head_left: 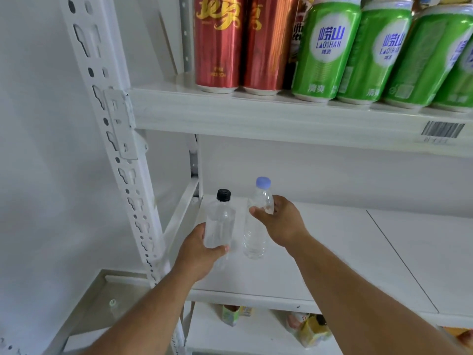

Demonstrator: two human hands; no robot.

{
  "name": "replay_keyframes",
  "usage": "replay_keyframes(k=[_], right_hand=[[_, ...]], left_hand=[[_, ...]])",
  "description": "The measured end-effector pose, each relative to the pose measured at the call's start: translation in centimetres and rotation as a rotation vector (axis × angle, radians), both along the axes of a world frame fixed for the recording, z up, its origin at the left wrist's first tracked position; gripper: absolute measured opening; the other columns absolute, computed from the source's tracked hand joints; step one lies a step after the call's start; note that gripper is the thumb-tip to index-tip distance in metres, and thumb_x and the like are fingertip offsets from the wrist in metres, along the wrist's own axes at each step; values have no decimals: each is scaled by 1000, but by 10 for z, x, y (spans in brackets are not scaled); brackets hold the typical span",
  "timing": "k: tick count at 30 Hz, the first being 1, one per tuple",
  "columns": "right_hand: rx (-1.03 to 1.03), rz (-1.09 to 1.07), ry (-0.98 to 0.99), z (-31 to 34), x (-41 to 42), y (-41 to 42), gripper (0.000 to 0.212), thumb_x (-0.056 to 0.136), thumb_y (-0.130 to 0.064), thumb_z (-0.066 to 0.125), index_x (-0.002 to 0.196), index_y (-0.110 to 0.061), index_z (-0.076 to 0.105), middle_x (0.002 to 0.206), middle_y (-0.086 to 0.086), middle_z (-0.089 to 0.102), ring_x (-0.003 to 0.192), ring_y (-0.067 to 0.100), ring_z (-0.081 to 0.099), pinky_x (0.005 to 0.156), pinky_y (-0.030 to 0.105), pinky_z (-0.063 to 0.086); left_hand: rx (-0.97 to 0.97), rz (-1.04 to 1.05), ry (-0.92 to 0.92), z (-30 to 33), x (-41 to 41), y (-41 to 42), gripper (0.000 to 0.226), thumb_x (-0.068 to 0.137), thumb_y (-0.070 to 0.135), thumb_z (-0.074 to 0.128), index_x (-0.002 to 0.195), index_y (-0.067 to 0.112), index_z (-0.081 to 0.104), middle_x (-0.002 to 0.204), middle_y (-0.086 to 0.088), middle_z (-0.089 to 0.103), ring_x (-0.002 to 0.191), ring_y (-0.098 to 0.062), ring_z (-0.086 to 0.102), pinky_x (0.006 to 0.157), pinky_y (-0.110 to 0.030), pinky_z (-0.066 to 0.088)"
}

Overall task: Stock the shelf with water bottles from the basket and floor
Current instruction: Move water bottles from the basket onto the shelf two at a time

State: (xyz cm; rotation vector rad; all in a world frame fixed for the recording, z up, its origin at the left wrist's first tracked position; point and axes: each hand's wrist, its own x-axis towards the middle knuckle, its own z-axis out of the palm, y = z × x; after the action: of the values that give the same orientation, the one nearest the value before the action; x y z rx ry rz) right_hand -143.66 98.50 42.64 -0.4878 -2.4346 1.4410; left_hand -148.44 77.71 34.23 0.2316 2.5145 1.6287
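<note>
Fingers (pixel 252 210) curled around both bottles (pixel 220 224)

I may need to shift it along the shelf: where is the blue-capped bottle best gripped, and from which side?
Probably round the upper body, just under the shoulder, from the right front. The blue-capped bottle is upright or nearly so, and the right hand already holds it there. The black-capped bottle, in the left hand, crowds its left side.
</note>
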Motion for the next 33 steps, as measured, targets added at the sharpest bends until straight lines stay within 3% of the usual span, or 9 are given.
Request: replay_keyframes(k=[2, 10, 13, 17, 21, 26, 30, 33], right_hand=[[-5, 10, -6, -3, -13, 6, 27, 81, -47, 74, 93, -27, 61, 89, -9, 69, 83, 14, 65, 69, 28, 47], [41, 39, -12, -13, -75, 26, 31, 80, -50, 73, 102, -30, 62, 90, -16, 66, 84, 5, 63, 64, 22, 44], [80, 50, -11, -22, -100, 33, 32, 82, -50, 71, 104, -27, 63, 91, -12, 68, 84, 11, 65, 67, 25, 46], [90, 54, -55, -38, -132, 39, 40, 82, -53, 69, 113, -30, 61, 98, -14, 67, 92, 14, 65, 82, 34, 52], [104, 42, -80, -55, -160, 47, 43, 83, -53, 68, 117, -28, 59, 103, -11, 67, 96, 16, 64, 85, 35, 52], [125, 17, -94, -71, -190, 61, 48, 85, -51, 67, 123, -23, 58, 110, -5, 67, 103, 21, 63, 91, 37, 51], [123, 34, -91, -75, -211, 69, 52, 85, -53, 66, 126, -22, 57, 115, -5, 66, 108, 22, 62, 96, 42, 51], [151, 47, -81, -77, -225, 70, 55, 85, -54, 66, 129, -22, 56, 118, -5, 66, 110, 21, 62, 96, 40, 49]], left_hand=[[-3, 12, 2, -2, -10, 5, 63, 70, 39, 83, 124, 38, 50, 104, 26, 54, 103, -6, 52, 82, -23, 41], [3, 41, 1, -8, -62, 32, 50, 73, 36, 82, 111, 43, 50, 98, 27, 58, 88, 13, 50, 67, -12, 38], [9, 48, 20, -13, -86, 42, 49, 73, 34, 82, 113, 39, 54, 102, 23, 63, 91, 9, 54, 71, -15, 40], [47, 80, 36, -23, -121, 55, 45, 72, 31, 84, 107, 39, 57, 95, 23, 66, 89, 10, 59, 66, -12, 41], [51, 80, 46, -36, -160, 67, 52, 73, 33, 83, 118, 34, 58, 103, 18, 66, 93, -1, 60, 73, -21, 45], [33, 98, 56, -51, -198, 77, 54, 73, 36, 82, 117, 38, 50, 94, 29, 54, 87, 4, 53, 65, -12, 37], [9, 90, 79, -59, -227, 87, 68, 73, 33, 82, 132, 27, 49, 112, 11, 63, 105, -16, 61, 74, -22, 47], [-18, 85, 94, -62, -242, 91, 72, 72, 33, 83, 135, 24, 47, 111, 10, 61, 101, -16, 60, 63, -17, 44]])
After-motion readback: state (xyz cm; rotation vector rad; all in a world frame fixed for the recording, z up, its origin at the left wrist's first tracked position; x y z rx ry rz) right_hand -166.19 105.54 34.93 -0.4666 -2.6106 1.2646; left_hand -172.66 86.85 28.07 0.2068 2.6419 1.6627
